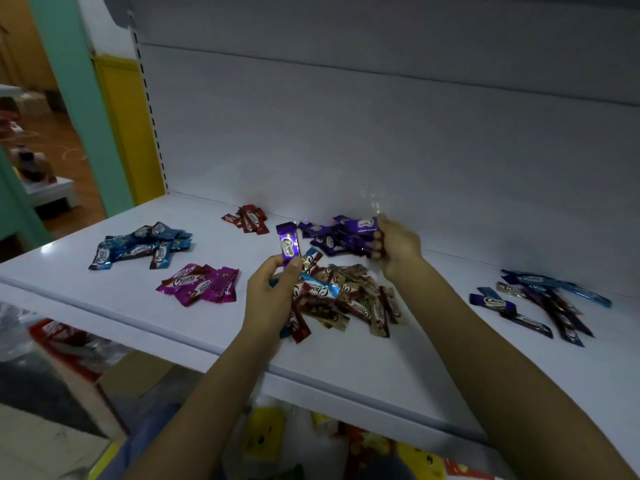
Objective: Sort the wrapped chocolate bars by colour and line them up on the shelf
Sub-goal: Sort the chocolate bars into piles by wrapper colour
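Note:
Wrapped chocolate bars lie in colour groups on the white shelf [104,299]. My left hand [272,292] pinches a purple bar [288,245] upright above a mixed pile [349,301] of gold, brown and blue bars. My right hand [396,245] grips another purple bar [360,224] at the purple pile [329,237] by the back wall. A blue pile [142,247] lies at the left, a magenta pile [202,284] in front of it, and a small red pile [248,219] at the back.
Several longer blue, purple and gold bars [540,303] lie scattered at the right of the shelf. The shelf's back panel [381,133] rises behind the piles. Below the shelf edge are a red-and-white box [65,344] and yellow packets [265,434].

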Action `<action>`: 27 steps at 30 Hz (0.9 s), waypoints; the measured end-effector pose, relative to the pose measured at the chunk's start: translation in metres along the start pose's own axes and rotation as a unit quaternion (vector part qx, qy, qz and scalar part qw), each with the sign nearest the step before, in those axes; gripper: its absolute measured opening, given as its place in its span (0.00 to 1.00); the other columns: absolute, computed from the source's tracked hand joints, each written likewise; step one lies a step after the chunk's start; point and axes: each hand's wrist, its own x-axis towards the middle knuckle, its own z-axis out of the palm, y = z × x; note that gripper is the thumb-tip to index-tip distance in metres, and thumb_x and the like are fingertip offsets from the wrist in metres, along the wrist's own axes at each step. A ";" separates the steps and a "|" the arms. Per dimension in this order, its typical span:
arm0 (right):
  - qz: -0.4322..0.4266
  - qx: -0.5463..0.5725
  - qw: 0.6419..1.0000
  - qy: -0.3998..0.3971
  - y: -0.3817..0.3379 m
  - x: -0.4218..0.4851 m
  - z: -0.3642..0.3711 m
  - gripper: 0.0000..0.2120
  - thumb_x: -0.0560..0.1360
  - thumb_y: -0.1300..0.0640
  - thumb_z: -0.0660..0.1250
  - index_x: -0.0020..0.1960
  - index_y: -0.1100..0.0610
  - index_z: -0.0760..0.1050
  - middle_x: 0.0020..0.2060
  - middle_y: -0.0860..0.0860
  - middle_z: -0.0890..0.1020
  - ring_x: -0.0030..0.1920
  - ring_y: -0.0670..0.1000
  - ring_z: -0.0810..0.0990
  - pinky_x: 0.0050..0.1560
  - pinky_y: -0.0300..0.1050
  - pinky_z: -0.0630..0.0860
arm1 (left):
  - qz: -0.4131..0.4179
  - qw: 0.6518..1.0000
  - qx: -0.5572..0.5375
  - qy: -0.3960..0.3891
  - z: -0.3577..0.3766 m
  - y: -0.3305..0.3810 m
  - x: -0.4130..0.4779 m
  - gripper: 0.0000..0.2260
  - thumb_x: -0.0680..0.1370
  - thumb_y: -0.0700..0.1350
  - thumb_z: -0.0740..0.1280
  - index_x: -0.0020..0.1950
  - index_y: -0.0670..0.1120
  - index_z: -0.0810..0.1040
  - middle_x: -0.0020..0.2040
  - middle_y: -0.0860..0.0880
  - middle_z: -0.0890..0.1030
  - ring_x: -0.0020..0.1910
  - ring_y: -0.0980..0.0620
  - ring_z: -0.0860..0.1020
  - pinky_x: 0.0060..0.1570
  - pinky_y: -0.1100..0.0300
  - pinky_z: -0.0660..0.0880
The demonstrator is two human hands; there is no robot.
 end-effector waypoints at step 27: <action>0.042 -0.161 0.986 -0.023 -0.020 0.040 -0.049 0.07 0.78 0.61 0.64 0.52 0.65 0.73 0.31 0.56 0.75 0.27 0.49 0.71 0.23 0.37 0.71 | -0.018 0.982 0.109 -0.154 0.080 0.041 0.061 0.05 0.77 0.45 0.69 0.49 0.44 0.80 0.43 0.46 0.82 0.32 0.58 0.80 0.29 0.67 0.73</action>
